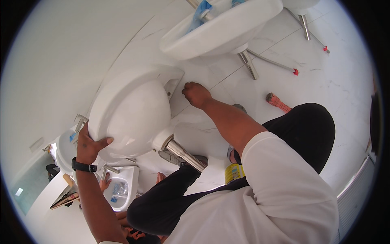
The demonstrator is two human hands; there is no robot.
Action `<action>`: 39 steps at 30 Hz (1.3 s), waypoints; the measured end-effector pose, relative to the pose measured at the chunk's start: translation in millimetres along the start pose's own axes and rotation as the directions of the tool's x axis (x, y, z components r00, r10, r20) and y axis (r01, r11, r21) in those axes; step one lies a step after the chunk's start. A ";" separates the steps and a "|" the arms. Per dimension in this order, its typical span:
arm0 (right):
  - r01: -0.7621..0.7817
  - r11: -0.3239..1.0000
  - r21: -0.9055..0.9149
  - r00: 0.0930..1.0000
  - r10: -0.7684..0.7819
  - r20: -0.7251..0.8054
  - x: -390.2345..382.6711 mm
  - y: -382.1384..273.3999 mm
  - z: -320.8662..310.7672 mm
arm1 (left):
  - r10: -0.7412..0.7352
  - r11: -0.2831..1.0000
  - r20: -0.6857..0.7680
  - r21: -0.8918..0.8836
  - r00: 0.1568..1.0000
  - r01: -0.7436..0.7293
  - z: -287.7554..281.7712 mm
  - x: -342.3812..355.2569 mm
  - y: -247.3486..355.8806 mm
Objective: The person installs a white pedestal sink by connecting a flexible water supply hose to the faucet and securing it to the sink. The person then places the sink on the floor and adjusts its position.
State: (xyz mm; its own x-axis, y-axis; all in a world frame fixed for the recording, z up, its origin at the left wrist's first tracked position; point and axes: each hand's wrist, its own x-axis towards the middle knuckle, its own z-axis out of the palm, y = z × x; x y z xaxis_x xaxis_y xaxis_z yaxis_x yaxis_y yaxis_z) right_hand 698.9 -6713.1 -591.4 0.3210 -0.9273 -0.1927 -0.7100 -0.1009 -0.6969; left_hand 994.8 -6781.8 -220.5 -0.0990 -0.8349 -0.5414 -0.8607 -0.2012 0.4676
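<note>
A white washbasin point(136, 116) fills the middle of the view, its rounded underside showing. From its drain collar a chrome waste pipe point(185, 154) runs down toward my shoes. My left hand point(90, 144) grips the basin's rim at the left, thumb on the outer side; its other fingers are partly hidden behind the rim. My right hand point(197, 94) is closed beside the basin's back edge, in front of the marbled white tiles. Whether anything is between its curled fingers, I cannot make out.
A second basin point(227, 34) with blue film point(199, 16) hangs above. Its hose point(276, 63) has a red end. A coral-red cylindrical thing point(278, 102) lies near my knee, with a yellow container point(232, 173) below. Another person's hand point(105, 183) is by a small basin point(132, 183).
</note>
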 end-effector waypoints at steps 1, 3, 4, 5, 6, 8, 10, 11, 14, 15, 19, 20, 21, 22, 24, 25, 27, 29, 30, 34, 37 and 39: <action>0.011 1.000 -0.024 1.000 -0.011 -0.004 0.4 1.0 0.1 | 0.006 1.000 0.005 -0.007 1.000 -0.006 -0.4 0.6 -0.1; 0.031 0.997 -0.068 1.000 -0.031 0.008 0.7 -1.0 -0.7 | 0.013 1.000 0.002 -0.008 1.000 -0.013 -0.7 -0.3 -0.2; 0.052 0.997 -0.051 0.998 -0.053 -0.016 0.5 -4.2 -1.5 | 0.017 1.000 -0.004 0.000 1.000 -0.017 -0.8 -1.2 -0.3; 0.061 0.997 -0.042 0.998 -0.062 -0.032 3.0 -7.7 -4.2 | 0.036 0.999 -0.001 -0.004 0.999 -0.036 -0.4 0.4 0.2; 0.031 0.999 -0.045 0.999 -0.032 -0.006 5.5 -14.8 -5.2 | 0.030 1.000 -0.002 -0.001 1.000 -0.030 -0.6 0.7 0.6; 0.092 0.995 0.034 0.992 -0.089 -0.087 16.6 -33.3 -6.8 | 0.025 0.999 0.013 -0.025 1.000 -0.024 -0.1 0.6 1.3; 0.048 0.997 0.057 0.997 -0.044 -0.063 29.6 -49.2 -8.4 | 0.020 0.999 0.008 -0.036 1.000 -0.020 0.4 0.5 1.8; -0.011 0.999 0.050 1.000 0.012 -0.016 35.3 -55.2 -8.6 | 0.017 0.999 0.006 -0.039 1.000 -0.016 0.4 0.3 1.8; -0.077 0.997 0.024 0.996 0.076 0.043 44.1 -60.4 -9.7 | 0.031 0.999 0.012 -0.036 0.999 -0.031 0.0 0.6 1.6; -0.089 0.996 0.012 0.994 0.088 0.064 44.6 -59.9 -9.2 | 0.021 1.000 0.004 -0.012 1.000 -0.021 -0.3 0.6 1.4; -0.049 0.999 -0.014 0.998 0.050 0.044 42.8 -55.0 -4.8 | 0.008 1.000 -0.011 -0.005 1.000 -0.008 0.1 -0.4 0.2; -0.051 0.999 -0.014 0.998 0.051 0.041 42.3 -54.4 -3.2 | 0.005 1.000 -0.018 -0.012 1.000 -0.005 0.4 -0.4 0.1; -0.052 0.999 -0.015 0.998 0.052 0.029 42.3 -54.2 -1.8 | 0.006 1.000 -0.014 0.004 1.000 -0.006 0.2 -0.3 0.2; -0.056 0.998 -0.005 0.998 0.056 0.031 42.2 -53.9 -0.6 | 0.007 1.000 -0.011 0.019 1.000 -0.007 0.1 -0.3 0.2; -0.060 0.998 0.018 0.998 0.060 0.018 41.7 -52.3 0.8 | 0.013 1.000 -0.016 0.026 1.000 -0.012 0.5 0.4 0.2; -0.049 0.997 0.053 0.999 0.049 -0.001 41.0 -50.7 0.8 | 0.016 1.000 -0.023 0.018 1.000 -0.015 1.1 0.1 0.0; -0.024 0.991 0.129 0.999 0.028 -0.029 39.5 -47.5 -0.3 | 0.007 1.000 -0.022 0.029 1.000 -0.006 1.3 0.3 -0.5; -0.013 0.991 0.134 1.000 0.016 -0.018 39.0 -45.7 -2.3 | -0.014 0.998 -0.006 0.067 1.000 0.015 0.7 0.4 -0.8; -0.021 0.991 0.132 1.000 0.021 -0.001 38.6 -45.6 -3.2 | -0.012 0.998 -0.008 0.060 1.000 0.012 0.6 0.1 -1.0; -0.045 0.998 0.045 0.998 0.043 0.035 40.3 -49.8 -5.6 | -0.010 0.999 -0.011 0.043 1.000 0.011 0.5 0.0 -1.0; -0.022 1.000 -0.023 0.999 0.023 0.044 42.4 -52.4 -6.2 | -0.011 0.999 -0.007 0.040 1.000 0.011 0.4 0.1 -0.5; -0.012 0.997 -0.072 0.999 0.015 0.050 43.3 -52.8 -6.1 | -0.011 0.999 -0.005 0.038 1.000 0.011 0.7 0.2 -0.2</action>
State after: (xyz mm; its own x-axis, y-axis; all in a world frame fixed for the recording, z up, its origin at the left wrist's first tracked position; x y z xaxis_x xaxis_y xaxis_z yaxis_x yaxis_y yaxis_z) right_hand 746.5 -6750.1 -558.7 0.3409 -0.9096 -0.2375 -0.7570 -0.1158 -0.6431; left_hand 994.6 -6781.6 -221.3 -0.0874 -0.8350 -0.5432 -0.8800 -0.1908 0.4349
